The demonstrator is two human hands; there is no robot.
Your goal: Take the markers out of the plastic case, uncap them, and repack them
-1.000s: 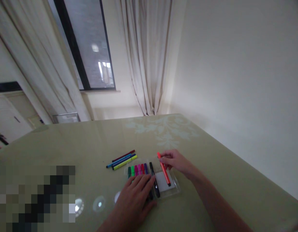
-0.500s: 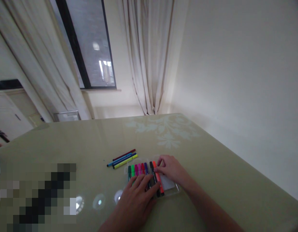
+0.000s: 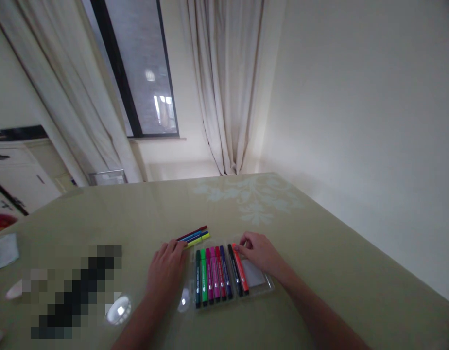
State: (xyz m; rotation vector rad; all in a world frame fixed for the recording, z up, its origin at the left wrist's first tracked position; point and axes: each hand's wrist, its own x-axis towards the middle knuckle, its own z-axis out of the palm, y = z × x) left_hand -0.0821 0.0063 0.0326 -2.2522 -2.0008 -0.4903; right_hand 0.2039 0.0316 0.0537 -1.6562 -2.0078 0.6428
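Pale curtains (image 3: 228, 87) hang behind the greenish worktop (image 3: 111, 214). Fingers curled, the right hand (image 3: 260, 252) touches the orange marker (image 3: 241, 272) lying in the clear case (image 3: 261, 290); the left hand (image 3: 167, 265), half open, covers the loose pens' (image 3: 196, 237) near ends. Whether either grips, I cannot tell.

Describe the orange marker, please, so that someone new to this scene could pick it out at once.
On the greenish table, find the clear plastic case holding a row of markers. The orange marker ends that row on the right, with the right hand at its upper end. Its bright orange body sets it apart from the black marker beside it.
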